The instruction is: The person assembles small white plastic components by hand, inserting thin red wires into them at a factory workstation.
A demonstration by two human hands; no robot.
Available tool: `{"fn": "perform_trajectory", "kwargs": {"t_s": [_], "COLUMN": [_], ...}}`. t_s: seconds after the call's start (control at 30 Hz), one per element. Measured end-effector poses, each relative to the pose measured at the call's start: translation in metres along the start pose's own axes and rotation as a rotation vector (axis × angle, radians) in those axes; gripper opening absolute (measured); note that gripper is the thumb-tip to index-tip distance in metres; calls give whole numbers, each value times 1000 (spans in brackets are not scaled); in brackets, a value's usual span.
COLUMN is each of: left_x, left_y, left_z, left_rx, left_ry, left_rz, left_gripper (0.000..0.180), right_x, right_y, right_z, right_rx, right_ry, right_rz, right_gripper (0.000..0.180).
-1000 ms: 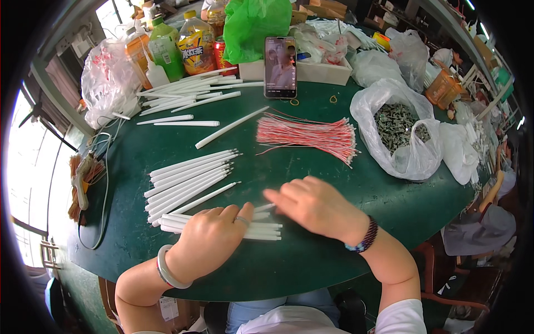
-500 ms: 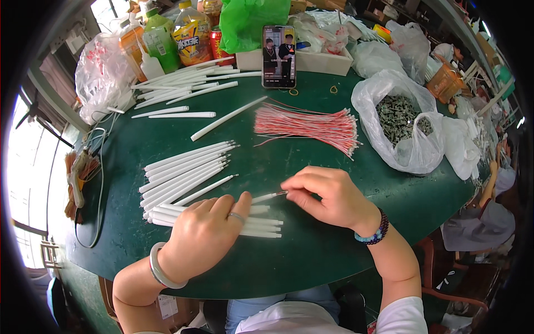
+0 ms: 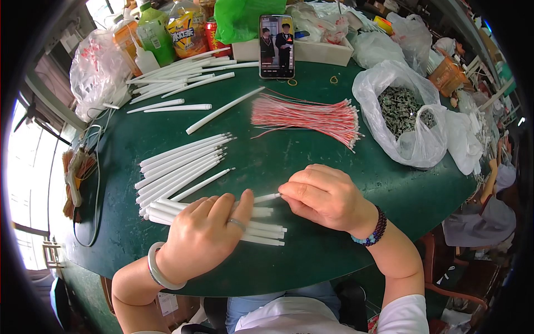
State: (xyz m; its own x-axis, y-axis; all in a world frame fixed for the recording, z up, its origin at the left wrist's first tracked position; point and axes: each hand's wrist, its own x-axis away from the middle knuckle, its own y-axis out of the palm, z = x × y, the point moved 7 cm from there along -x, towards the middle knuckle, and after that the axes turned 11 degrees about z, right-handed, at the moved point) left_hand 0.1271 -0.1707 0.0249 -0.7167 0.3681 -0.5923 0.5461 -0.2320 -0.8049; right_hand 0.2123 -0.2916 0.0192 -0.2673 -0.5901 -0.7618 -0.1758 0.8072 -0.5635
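Note:
My left hand (image 3: pixel 206 231) is closed around a slim white tapered tube (image 3: pixel 268 197), which points right. More white tubes (image 3: pixel 261 232) lie beneath that hand, sticking out on both sides. My right hand (image 3: pixel 329 200) pinches the narrow tip of the held tube between thumb and fingers, and the fingertips cover the tip. Left of centre, a row of white tapered tubes (image 3: pixel 181 170) lies side by side, with small thin ends pointing to the upper right. Beyond my right hand rests a bundle of red and white wires (image 3: pixel 306 119) with small pale ends.
A plastic bag of small dark green parts (image 3: pixel 403 111) sits at right. A phone (image 3: pixel 277 47) stands at the back against a white box (image 3: pixel 322 51). Loose white tubes (image 3: pixel 183 78), bottles (image 3: pixel 156 33) and a clear bag (image 3: pixel 100 72) are at far left. A single tube (image 3: pixel 225 110) lies mid-table.
My right fingers have closed over the tube's tip, where a small dark piece showed before. The tubes under my left hand have shifted slightly. The whole view has moved a little.

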Motion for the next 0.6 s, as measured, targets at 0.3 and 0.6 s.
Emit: {"fn": "perform_trajectory", "kwargs": {"t_s": [0.3,0.6], "left_x": [12,25], "left_y": [17,36], "left_z": [-11,-34], "left_rx": [-118,-468], "left_ry": [-103,-120], "left_rz": [-196,-407], "left_gripper": [41,21], "right_x": [-1,20], "right_y": [-20,-47], "right_z": [49,117], "right_rx": [222,716], "right_ry": [180,162], "right_rz": [-24,-8], "right_gripper": [19,9]}}
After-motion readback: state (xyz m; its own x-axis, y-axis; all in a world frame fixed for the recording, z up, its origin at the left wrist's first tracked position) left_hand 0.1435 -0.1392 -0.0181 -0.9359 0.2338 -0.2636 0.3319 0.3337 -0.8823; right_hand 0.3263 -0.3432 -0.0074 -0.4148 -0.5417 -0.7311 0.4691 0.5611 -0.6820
